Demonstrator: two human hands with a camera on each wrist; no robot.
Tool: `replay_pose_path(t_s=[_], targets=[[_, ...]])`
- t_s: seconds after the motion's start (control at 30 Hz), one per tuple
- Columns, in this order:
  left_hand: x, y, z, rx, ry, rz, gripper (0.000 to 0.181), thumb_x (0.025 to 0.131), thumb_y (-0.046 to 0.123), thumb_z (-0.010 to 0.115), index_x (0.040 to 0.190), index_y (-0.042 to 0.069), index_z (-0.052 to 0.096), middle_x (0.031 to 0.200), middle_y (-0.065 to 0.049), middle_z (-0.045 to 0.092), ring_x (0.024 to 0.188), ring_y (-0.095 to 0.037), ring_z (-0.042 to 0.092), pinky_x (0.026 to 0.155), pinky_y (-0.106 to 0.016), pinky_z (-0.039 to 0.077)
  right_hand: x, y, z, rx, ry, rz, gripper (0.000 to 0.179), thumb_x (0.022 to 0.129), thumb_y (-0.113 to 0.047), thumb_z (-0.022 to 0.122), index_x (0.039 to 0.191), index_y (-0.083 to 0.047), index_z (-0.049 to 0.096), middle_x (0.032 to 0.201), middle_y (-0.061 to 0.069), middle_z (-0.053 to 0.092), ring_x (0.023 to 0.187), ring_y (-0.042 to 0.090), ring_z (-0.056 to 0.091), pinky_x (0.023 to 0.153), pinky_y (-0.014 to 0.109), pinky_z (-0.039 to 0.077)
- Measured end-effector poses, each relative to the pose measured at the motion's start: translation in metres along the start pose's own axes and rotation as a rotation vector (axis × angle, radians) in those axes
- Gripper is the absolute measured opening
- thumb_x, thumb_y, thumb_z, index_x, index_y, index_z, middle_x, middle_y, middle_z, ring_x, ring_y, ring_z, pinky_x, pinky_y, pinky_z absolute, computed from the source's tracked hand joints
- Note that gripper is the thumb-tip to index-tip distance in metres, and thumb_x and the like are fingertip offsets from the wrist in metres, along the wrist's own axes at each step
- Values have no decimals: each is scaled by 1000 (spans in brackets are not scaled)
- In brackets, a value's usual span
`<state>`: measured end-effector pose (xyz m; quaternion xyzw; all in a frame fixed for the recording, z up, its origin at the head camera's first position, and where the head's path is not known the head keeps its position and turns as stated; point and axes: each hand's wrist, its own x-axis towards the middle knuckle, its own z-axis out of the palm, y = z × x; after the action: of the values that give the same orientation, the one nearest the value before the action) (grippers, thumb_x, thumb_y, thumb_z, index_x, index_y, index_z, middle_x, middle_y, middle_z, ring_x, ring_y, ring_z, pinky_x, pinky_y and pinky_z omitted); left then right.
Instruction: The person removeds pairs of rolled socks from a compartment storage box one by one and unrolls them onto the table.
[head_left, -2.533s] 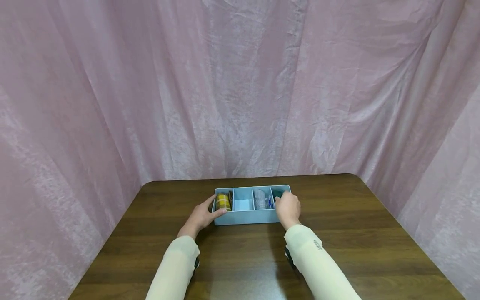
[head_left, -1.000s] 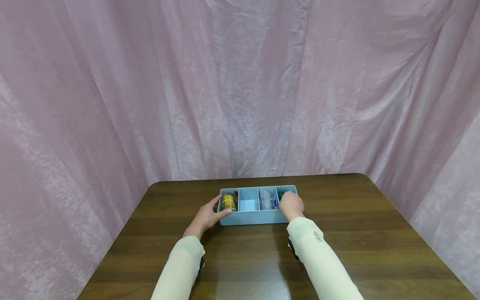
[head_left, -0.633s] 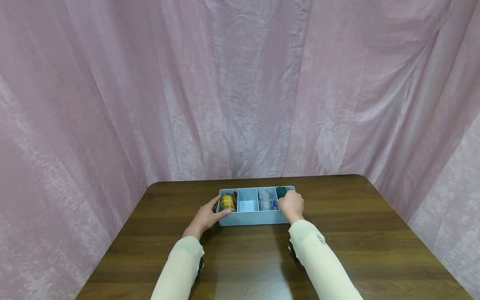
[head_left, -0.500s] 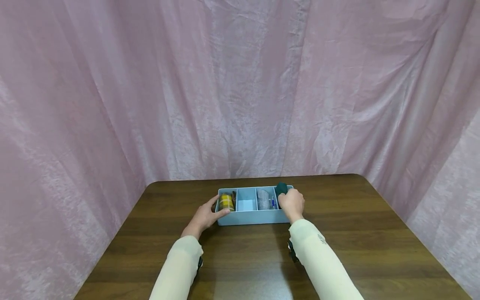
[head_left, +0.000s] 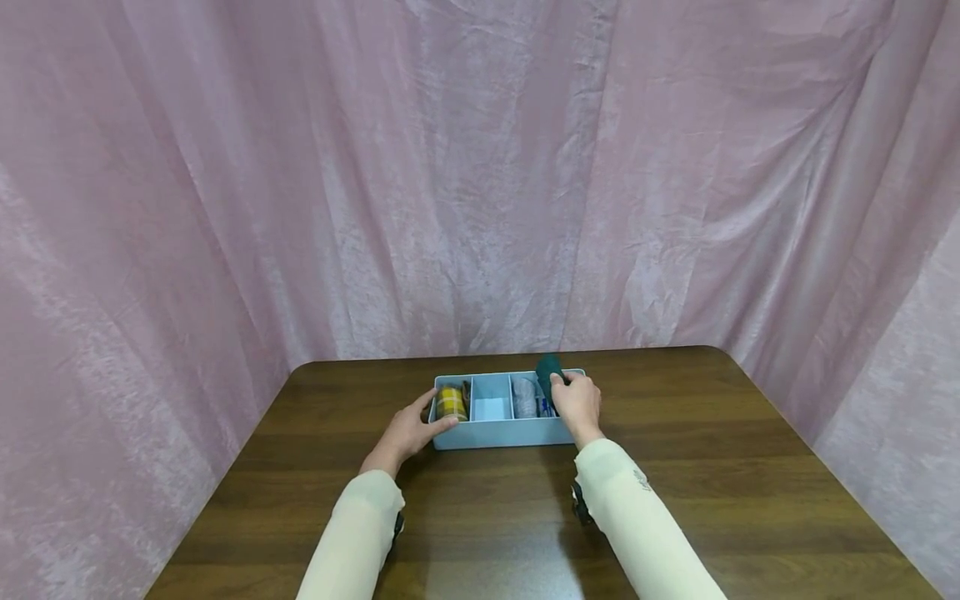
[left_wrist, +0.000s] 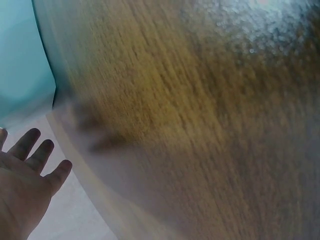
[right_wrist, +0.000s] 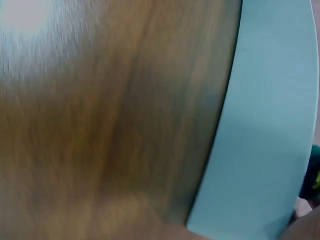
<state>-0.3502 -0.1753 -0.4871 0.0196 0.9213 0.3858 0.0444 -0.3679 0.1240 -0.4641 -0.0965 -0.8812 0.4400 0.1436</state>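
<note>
A light blue divided box (head_left: 487,433) lies on the wooden table. My left hand (head_left: 408,429) rests on its left end, thumb at the front rim and forefinger along the side. In the left wrist view the other fingers (left_wrist: 37,155) are spread and fairly straight. My right hand (head_left: 579,404) pinches a dark green rolled cloth (head_left: 550,368) at the box's right end. The cloth stands up tilted, its top above the rear rim. In the right wrist view a sliver of the green cloth (right_wrist: 311,177) shows beyond the box wall.
The left compartment has a yellow plaid roll (head_left: 451,402) and something dark brown beside it. The adjoining compartment shows its bare floor (head_left: 491,408). Further right lie a grey roll (head_left: 524,398) and blue-and-white small items (head_left: 545,407). Pink curtains (head_left: 480,167) hang behind the table (head_left: 480,517).
The dark green roll has risen out of the right compartment and leans leftward in my right hand, which has lifted slightly. My left hand has stayed at the box's left end.
</note>
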Motion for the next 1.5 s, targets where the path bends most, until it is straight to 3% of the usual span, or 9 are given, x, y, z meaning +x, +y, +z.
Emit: replay_pose_path(t_s=[0.2, 0.33, 0.6, 0.77, 1.0, 1.17, 1.4, 1.5], targets=[[-3, 2, -2, 3, 8, 6, 89, 86, 60, 68, 157, 24, 30, 151, -21, 40, 137, -43, 39, 105, -65, 33, -1, -8, -12, -71, -206, -20, 50, 104, -36, 48, 135, 1, 58, 128, 24, 61, 116, 44, 56, 96, 56, 43], [-4, 1, -2, 15, 4, 13, 87, 87, 58, 68, 157, 22, 30, 150, -22, 41, 136, -43, 39, 104, -64, 34, -2, -8, -15, -72, -251, -4, 52, 103, -37, 49, 133, 5, 56, 121, 25, 62, 108, 40, 59, 90, 54, 46], [-5, 3, -2, 25, 1, 16, 88, 87, 59, 68, 157, 20, 31, 150, -23, 41, 136, -45, 39, 103, -65, 34, -2, -4, -8, -61, -166, -28, 44, 101, -31, 56, 131, 0, 63, 115, 21, 68, 102, 38, 62, 89, 53, 46], [-5, 2, -2, 36, -4, 19, 87, 88, 58, 67, 157, 19, 31, 150, -23, 41, 135, -45, 39, 103, -65, 35, -4, -3, -5, -36, -131, -29, 40, 100, -29, 60, 129, -2, 65, 109, 20, 69, 92, 34, 64, 81, 49, 49], [-5, 2, -2, 34, -4, 29, 88, 87, 60, 67, 157, 19, 31, 150, -23, 41, 135, -45, 39, 103, -65, 35, -7, -4, -5, -40, -95, -32, 39, 99, -28, 61, 127, -2, 67, 110, 20, 69, 94, 35, 64, 82, 50, 49], [-3, 2, -3, 49, 2, 29, 88, 87, 60, 67, 157, 19, 31, 149, -22, 42, 135, -44, 40, 103, -64, 35, -6, -2, -6, -87, -89, -77, 33, 102, -29, 55, 110, -2, 72, 93, 18, 69, 89, 35, 61, 80, 49, 47], [-5, 4, -3, 40, -4, 23, 88, 87, 58, 68, 157, 19, 31, 149, -23, 43, 135, -44, 41, 103, -63, 36, -8, 4, -5, -61, -13, -145, 39, 101, -24, 58, 129, 3, 59, 123, 26, 62, 113, 43, 56, 96, 55, 43], [-6, 5, -2, 34, -2, 18, 88, 87, 58, 68, 157, 19, 32, 149, -22, 43, 135, -43, 41, 103, -63, 36, -9, 5, -3, -129, 44, -210, 34, 100, -24, 60, 122, 1, 66, 116, 24, 65, 109, 41, 59, 92, 54, 46]])
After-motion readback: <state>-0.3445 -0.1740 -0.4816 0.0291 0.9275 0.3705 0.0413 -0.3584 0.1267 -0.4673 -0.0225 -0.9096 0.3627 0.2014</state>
